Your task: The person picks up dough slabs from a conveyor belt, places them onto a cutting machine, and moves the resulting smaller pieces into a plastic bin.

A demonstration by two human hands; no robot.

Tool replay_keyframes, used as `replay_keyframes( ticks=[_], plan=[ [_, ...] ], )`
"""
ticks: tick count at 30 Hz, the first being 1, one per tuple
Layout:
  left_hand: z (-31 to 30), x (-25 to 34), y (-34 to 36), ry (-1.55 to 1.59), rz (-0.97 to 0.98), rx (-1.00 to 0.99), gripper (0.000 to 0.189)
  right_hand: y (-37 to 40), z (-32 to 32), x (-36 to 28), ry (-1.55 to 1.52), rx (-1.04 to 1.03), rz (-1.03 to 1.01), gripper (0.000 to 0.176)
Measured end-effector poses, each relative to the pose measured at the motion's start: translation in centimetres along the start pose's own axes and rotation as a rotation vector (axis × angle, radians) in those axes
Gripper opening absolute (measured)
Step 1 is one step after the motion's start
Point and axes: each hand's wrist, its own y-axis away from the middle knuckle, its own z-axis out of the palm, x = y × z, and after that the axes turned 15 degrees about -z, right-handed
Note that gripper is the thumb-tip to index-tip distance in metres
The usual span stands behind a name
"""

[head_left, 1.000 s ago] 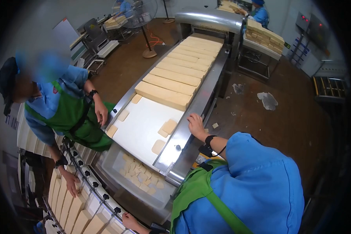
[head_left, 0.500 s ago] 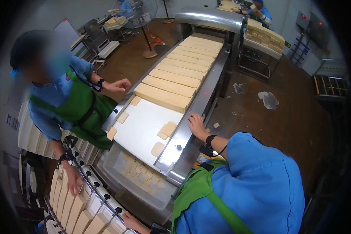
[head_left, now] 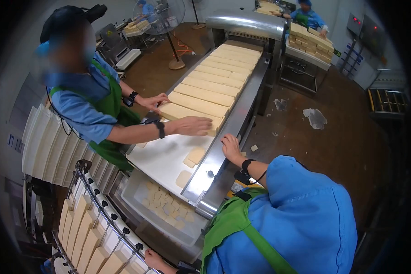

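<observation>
My right hand (head_left: 231, 149) rests on the metal side rail (head_left: 210, 166) of a white belt conveyor (head_left: 157, 160), holding nothing, its fingers loosely bent. At the bottom, my left hand (head_left: 154, 260) lies by the rail of a curved conveyor (head_left: 118, 230), partly cut off by my body; its visible fingers are apart and hold nothing I can see. Long pale-yellow blocks (head_left: 201, 96) lie side by side across the belt. Near my right hand, thin pale slices (head_left: 195, 156) lie flat on the bare belt end.
Opposite me, a co-worker's hands (head_left: 192, 125) touch the nearest block. A clear bin (head_left: 187, 235) of thin pieces sits under the belt end. More blocks (head_left: 80, 233) stand on the curved conveyor. Behind are a fan (head_left: 176, 64), a block-laden cart (head_left: 306, 55) and other people.
The co-worker has leaned in, moving one hand from the curved conveyor and both onto the nearest block on the belt. My hands have stayed about where they were.
</observation>
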Motion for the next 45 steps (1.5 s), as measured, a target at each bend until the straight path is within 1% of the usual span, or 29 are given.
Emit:
replay_keyframes(
  ticks=[3,9,15,18,21,26,29,32,35,38,39,42,45],
  plan=[
    [0.3,-0.2,-0.3,-0.013,-0.061,-0.016,0.022,-0.1,-0.2,-0.2,-0.003,-0.005,0.001,0.025],
    [0.2,-0.1,-0.3,-0.084,-0.086,-0.038,0.029,0.0,-0.2,0.0,-0.013,-0.013,0.01,0.026],
    [-0.8,1.0,0.0,-0.121,-0.069,-0.091,0.033,-0.1,-0.2,0.1,-0.01,-0.005,0.005,0.026],
    [-0.4,0.5,-0.1,-0.079,-0.08,-0.083,0.03,0.0,-0.2,0.2,0.0,0.001,-0.001,0.026],
    [0.3,-0.1,-0.1,-0.035,-0.015,0.015,0.025,-0.1,-0.3,0.1,-0.004,0.0,0.003,0.025],
    [-0.1,0.3,-0.1,-0.052,-0.053,-0.014,0.023,0.1,0.1,0.5,-0.011,-0.023,0.016,0.025],
    [0.7,-0.5,-0.5,-0.063,-0.063,-0.037,0.024,-0.2,-0.2,0.3,0.0,0.023,-0.027,0.024],
    [0.5,-0.2,-0.3,-0.052,-0.069,-0.046,0.025,-0.3,-0.4,0.6,-0.021,0.018,-0.028,0.025],
    [0.0,0.5,-0.1,-0.054,-0.063,-0.041,0.024,-1.7,-1.0,1.3,-0.046,-0.173,0.11,0.026],
    [0.0,0.3,0.0,0.009,-0.052,-0.032,0.025,-3.7,-0.9,3.1,-0.308,-0.092,0.355,0.027],
    [0.2,0.1,0.0,0.041,-0.048,-0.025,0.025,-4.5,-1.2,3.6,-0.312,-0.024,0.301,0.03],
    [0.6,0.1,-0.1,0.172,-0.09,-0.005,0.025,-7.4,-1.3,4.6,-0.349,-0.014,0.316,0.036],
    [-0.2,3.9,0.2,0.282,0.055,0.028,0.021,-9.5,-0.5,5.1,-0.295,-0.113,0.319,0.049]
  ],
)
